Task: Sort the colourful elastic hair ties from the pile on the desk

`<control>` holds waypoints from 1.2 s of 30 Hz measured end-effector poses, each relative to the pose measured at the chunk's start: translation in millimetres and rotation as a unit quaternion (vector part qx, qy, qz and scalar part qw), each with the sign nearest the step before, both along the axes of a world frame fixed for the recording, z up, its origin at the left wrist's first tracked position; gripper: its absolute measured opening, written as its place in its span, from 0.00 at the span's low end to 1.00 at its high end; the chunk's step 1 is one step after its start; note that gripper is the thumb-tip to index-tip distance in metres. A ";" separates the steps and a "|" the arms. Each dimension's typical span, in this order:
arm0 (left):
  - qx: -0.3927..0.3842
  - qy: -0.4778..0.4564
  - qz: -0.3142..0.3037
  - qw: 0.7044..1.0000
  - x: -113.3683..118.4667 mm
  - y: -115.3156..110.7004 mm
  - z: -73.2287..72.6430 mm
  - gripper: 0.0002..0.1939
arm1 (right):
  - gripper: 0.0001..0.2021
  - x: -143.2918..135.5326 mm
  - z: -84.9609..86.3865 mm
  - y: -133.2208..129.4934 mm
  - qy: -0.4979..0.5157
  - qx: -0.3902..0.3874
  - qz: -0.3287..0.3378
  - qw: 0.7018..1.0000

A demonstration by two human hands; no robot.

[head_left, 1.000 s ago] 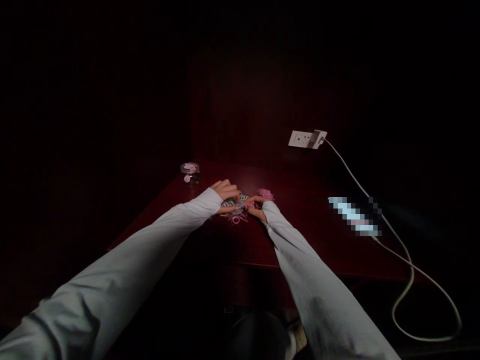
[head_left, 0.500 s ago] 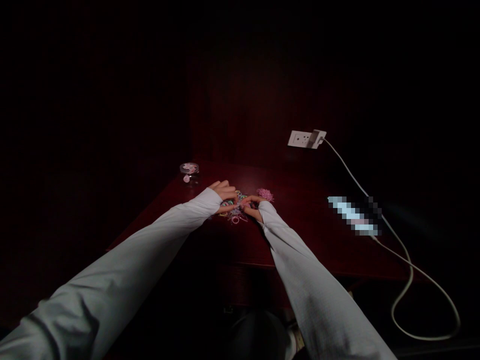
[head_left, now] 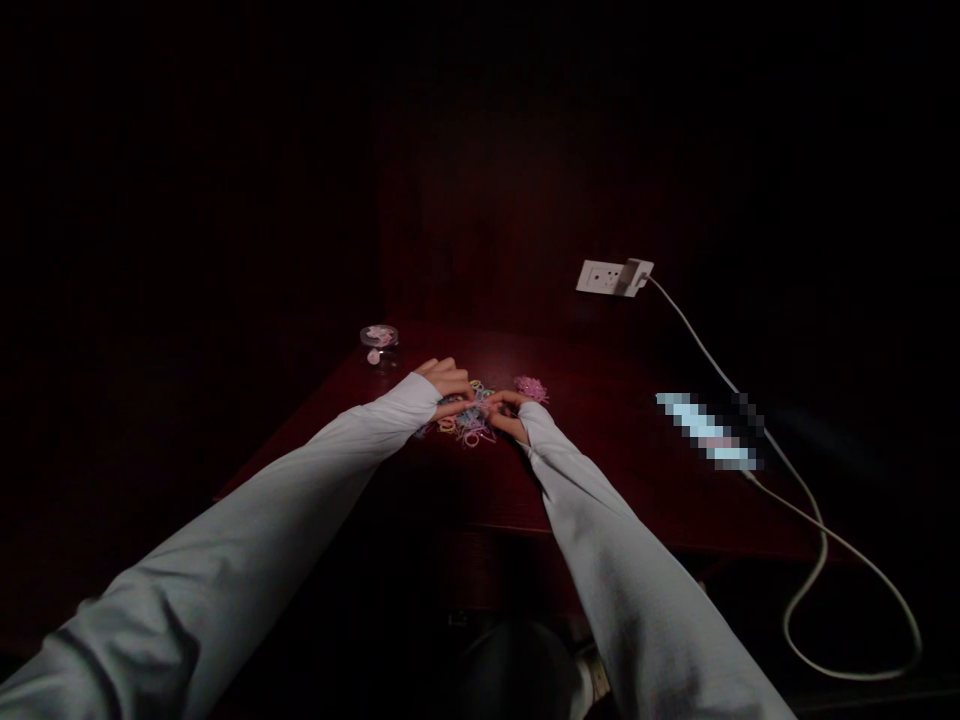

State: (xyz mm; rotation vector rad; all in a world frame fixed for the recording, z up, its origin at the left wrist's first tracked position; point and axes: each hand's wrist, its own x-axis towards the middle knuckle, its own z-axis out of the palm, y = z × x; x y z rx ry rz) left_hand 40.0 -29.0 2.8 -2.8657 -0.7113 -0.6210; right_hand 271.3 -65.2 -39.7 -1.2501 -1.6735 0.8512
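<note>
A loose heap of colourful hair ties (head_left: 471, 438) lies on the dark red table, partly covered by my hands. My left hand (head_left: 448, 382) is over the heap's left side, thumb and fingers pinched on hair ties. From the right, my right hand (head_left: 511, 410) closes its thumb and forefinger on ties at the same spot, the fingertips of both hands nearly meeting. Which ties each hand grips is too small to make out. Just beyond my right hand sits a separate pink bunch of hair ties (head_left: 531, 388).
A clear round container (head_left: 379, 338) with pink and white pieces stands at the back left of the table (head_left: 600, 490). On the right lies a blurred-out phone (head_left: 705, 432) with a white cable (head_left: 823, 550) running to a wall socket (head_left: 600, 277).
My left hand has shifted slightly left, and more of the ties between the hands shows. My right hand stays almost in place.
</note>
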 end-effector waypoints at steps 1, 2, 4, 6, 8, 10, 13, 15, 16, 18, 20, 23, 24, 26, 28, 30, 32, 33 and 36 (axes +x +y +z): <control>0.002 -0.003 -0.002 1.000 -0.3 0.5 0.0 0.17 | 0.14 0.0 -0.1 -0.5 0.001 0.001 0.001 1.000; 0.003 -0.006 -0.005 1.000 -0.6 1.0 0.0 0.17 | 0.14 0.0 -0.6 -0.6 0.002 0.001 0.004 1.000; 0.004 -0.008 -0.008 1.000 -0.9 1.7 0.0 0.18 | 0.14 0.3 -2.2 0.1 0.005 0.004 0.010 1.000; 0.004 -0.008 -0.008 1.000 -1.2 1.7 0.4 0.18 | 0.14 1.1 -3.5 1.3 0.007 0.017 0.011 1.000; 0.004 -0.007 -0.005 1.000 -1.5 1.4 1.1 0.18 | 0.14 2.4 -3.4 2.3 0.000 0.039 0.001 0.999; 0.005 -0.006 -0.002 1.000 -1.7 0.8 2.1 0.18 | 0.14 3.8 -2.3 2.4 -0.014 0.061 -0.009 0.998; 0.003 -0.009 -0.001 1.000 -1.6 0.1 3.0 0.18 | 0.13 5.4 0.1 1.6 -0.024 0.078 -0.017 0.997; 0.003 -0.013 0.000 1.000 -1.4 0.1 2.9 0.18 | 0.12 5.8 1.0 1.4 -0.032 0.084 -0.021 0.996; 0.002 -0.014 0.000 1.000 -1.3 0.1 2.8 0.18 | 0.12 5.8 1.2 1.5 -0.039 0.087 -0.021 0.995; 0.001 -0.015 0.001 1.000 -1.1 0.2 2.4 0.19 | 0.14 5.6 1.0 2.4 -0.049 0.090 -0.016 0.995; -0.003 -0.016 0.001 1.000 -1.0 0.1 2.3 0.19 | 0.16 5.4 0.4 3.6 -0.048 0.090 -0.015 0.995; -0.007 -0.016 0.000 1.000 -1.1 -0.3 2.5 0.18 | 0.17 5.2 -0.2 4.9 -0.038 0.083 -0.016 0.996; -0.008 -0.015 -0.001 1.000 -1.1 -0.4 2.7 0.18 | 0.17 5.3 -0.1 4.9 -0.035 0.082 -0.017 0.996; -0.011 -0.008 -0.001 1.000 -1.4 -0.6 3.2 0.17 | 0.18 5.6 0.5 4.6 -0.030 0.083 -0.018 0.996; -0.014 -0.002 0.001 1.000 -1.7 -0.8 3.7 0.16 | 0.18 6.2 1.5 3.9 -0.026 0.090 -0.022 0.995; -0.016 -0.003 0.001 1.000 -2.0 -1.2 4.1 0.16 | 0.19 6.9 2.6 3.2 -0.025 0.096 -0.027 0.995; -0.016 -0.005 0.001 1.000 -1.9 -2.2 4.6 0.16 | 0.19 7.3 3.5 2.9 -0.025 0.094 -0.035 0.995; -0.016 -0.005 0.001 1.000 -1.7 -3.0 4.8 0.17 | 0.19 7.4 3.9 2.8 -0.026 0.092 -0.037 0.995; -0.017 -0.008 0.014 1.000 0.3 -6.1 5.4 0.17 | 0.20 6.9 4.1 2.8 -0.023 0.091 -0.037 0.995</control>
